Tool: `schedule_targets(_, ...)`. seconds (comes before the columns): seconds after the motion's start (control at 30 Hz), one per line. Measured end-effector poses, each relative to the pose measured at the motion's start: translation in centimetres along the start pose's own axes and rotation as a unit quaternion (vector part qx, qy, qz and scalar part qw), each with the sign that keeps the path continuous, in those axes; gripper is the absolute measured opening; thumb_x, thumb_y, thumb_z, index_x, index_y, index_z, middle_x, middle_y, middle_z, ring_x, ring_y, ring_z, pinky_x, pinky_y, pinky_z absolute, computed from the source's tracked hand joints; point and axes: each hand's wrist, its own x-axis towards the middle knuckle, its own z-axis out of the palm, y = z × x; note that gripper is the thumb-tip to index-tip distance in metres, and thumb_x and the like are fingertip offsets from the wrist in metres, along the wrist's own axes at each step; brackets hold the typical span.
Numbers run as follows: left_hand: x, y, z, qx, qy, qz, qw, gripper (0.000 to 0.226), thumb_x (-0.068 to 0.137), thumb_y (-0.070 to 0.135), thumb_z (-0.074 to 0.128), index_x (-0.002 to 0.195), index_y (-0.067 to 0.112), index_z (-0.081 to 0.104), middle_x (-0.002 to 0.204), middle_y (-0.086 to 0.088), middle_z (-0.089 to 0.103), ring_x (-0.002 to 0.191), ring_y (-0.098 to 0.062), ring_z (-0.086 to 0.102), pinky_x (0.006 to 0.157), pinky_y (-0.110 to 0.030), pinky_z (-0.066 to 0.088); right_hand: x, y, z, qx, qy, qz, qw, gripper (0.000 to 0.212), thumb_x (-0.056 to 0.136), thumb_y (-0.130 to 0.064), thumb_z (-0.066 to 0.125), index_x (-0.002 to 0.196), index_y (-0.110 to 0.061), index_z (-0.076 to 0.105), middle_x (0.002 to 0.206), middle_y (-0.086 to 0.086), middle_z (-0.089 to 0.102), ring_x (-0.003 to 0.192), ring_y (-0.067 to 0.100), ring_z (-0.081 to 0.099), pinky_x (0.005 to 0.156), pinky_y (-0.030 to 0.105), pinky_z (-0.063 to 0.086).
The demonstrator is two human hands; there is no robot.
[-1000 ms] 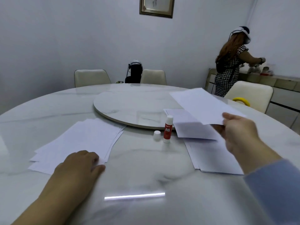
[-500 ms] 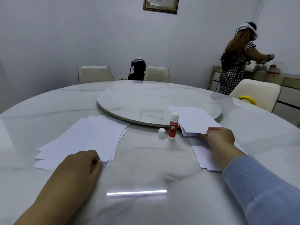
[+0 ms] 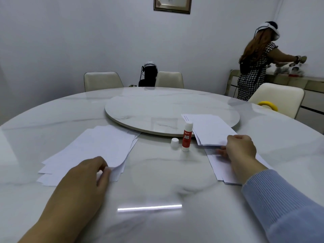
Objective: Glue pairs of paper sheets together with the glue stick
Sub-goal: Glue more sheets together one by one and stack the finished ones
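A loose pile of white sheets (image 3: 91, 151) lies on the left of the marble table. My left hand (image 3: 91, 174) pinches the near corner of its top sheet, which curls upward. On the right lies another pile of sheets (image 3: 222, 169). My right hand (image 3: 240, 149) holds the near edge of a sheet (image 3: 208, 128) that rests partly on the turntable, above that pile. An uncapped red and white glue stick (image 3: 186, 136) stands upright between the piles, its white cap (image 3: 174, 142) beside it on the left.
A round marble turntable (image 3: 157, 109) sits in the table's middle. Cream chairs (image 3: 102, 81) stand at the far side and on the right. A yellow ring (image 3: 267, 105) lies at the right chair. A person (image 3: 254, 67) stands at a sideboard at the back right.
My right hand has lowered the sheet from the air onto the right pile and turntable edge. My left hand has lifted the corner of the left pile's top sheet.
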Motion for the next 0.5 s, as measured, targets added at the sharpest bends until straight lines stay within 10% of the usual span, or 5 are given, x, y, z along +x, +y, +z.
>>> schedule_targets(0.23,-0.2,1.3,-0.6,-0.106,0.088,0.057,0.989,0.015,0.097,0.039,0.036,0.084,0.033,0.039,0.066,0.008,0.054,0.059,-0.010,0.051,0.051,-0.029,0.040,-2.1,-1.4,0.8,-0.151,-0.070,-0.162,0.973,0.037,0.081,-0.039,0.071,0.110,-0.017,0.061,0.088,-0.007,0.055,0.070,0.005,0.050,0.053,0.023,0.035)
schedule_targets(0.37,-0.7,1.9,-1.0,-0.150,0.072,0.074,0.983,0.016,0.089,0.042,0.032,0.088,0.033,0.045,0.072,0.013,0.055,0.070,-0.006,0.051,0.057,-0.029,0.040,-3.8,-1.8,3.3,-0.256,-0.155,-0.201,0.933,0.072,0.064,-0.051,0.083,0.123,-0.019,0.058,0.121,0.005,0.048,0.086,0.011,0.052,0.073,0.025,0.045)
schedule_targets(0.5,-0.7,1.9,-1.6,-0.193,0.012,0.103,0.976,0.024,0.082,0.043,0.033,0.083,0.026,0.049,0.075,0.006,0.058,0.075,-0.010,0.051,0.062,-0.027,0.039,-4.2,-1.4,5.0,-0.252,-0.184,-0.183,0.932,0.036,0.068,-0.042,0.083,0.089,-0.021,0.064,0.117,0.006,0.053,0.070,0.001,0.053,0.049,0.013,0.038)
